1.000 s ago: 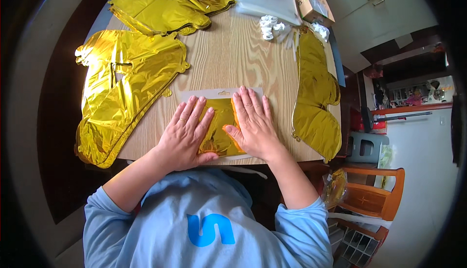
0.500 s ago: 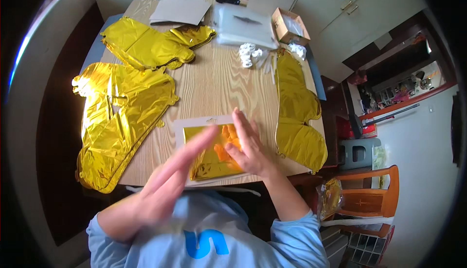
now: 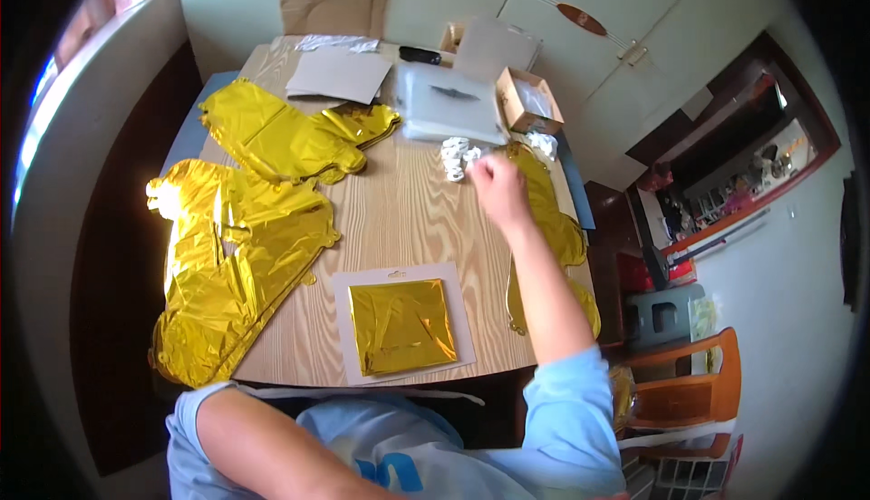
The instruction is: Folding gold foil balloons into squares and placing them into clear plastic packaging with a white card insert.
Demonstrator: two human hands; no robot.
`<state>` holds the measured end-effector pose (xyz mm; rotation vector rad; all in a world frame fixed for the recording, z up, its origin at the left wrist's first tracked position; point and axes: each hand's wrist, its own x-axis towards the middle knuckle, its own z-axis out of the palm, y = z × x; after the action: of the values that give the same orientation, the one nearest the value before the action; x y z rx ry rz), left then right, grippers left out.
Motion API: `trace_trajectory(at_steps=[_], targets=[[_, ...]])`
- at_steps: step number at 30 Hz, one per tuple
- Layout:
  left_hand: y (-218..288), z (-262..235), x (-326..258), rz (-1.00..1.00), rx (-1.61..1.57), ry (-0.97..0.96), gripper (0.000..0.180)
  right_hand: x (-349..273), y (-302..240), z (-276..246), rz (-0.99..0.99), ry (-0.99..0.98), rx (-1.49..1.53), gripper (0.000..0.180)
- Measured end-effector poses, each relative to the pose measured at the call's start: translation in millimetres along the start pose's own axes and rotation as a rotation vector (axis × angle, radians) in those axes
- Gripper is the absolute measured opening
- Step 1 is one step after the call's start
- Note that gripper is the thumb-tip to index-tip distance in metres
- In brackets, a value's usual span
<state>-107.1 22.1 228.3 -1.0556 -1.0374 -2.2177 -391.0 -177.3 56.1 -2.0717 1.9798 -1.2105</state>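
My right hand [image 3: 501,195] reaches far across the table, its fingers drawn together beside some white coiled ribbon [image 3: 456,157]. What lies in its fingertips, if anything, is too small to make out. Under that arm is a folded gold foil balloon [image 3: 544,201], partly covered. Only my left forearm shows at the lower edge; its hand is out of the picture. In front of me a square-folded gold foil balloon [image 3: 401,326] rests on a pale backing card [image 3: 344,305] with a hanging slot.
Two gold foil balloons, one nearer [image 3: 240,264] and one farther [image 3: 281,133], lie on the left. Grey cards [image 3: 340,76], a stack of clear plastic bags [image 3: 449,106], a black object [image 3: 420,55] and a cardboard box [image 3: 530,101] line the back. A wooden chair [image 3: 680,400] stands at right.
My right hand has gone from the folded balloon to the white ribbon at the back. My left hand has left the picture. The view has tilted up, and the orange patch no longer shows.
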Motion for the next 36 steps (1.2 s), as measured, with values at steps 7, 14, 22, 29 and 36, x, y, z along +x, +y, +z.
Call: trace_trajectory(at_steps=[7,14,22,29,36], targets=[[17.3,-38.3,30.2,-0.142,-0.055,0.038,0.081,138.9,48.8,70.2,0.434,-0.031,0.011,0.04],[37.2,-67.8,16.3,-0.227,0.17,0.236,0.083,183.8,36.1,128.8,0.665,-0.306,-0.374,0.083],[60.6,-70.1,-14.1,-0.329,0.298,0.337,0.085,188.7,99.9,114.6,0.716,-0.305,-0.161,0.019],[94.3,-56.4,-40.8,-0.533,0.346,0.244,0.088,193.2,101.9,73.4,0.262,0.157,0.157,0.023],[87.6,-113.2,-71.0,-0.299,2.095,0.603,0.06,121.0,-76.1,10.1,0.015,-0.12,0.26,0.019]])
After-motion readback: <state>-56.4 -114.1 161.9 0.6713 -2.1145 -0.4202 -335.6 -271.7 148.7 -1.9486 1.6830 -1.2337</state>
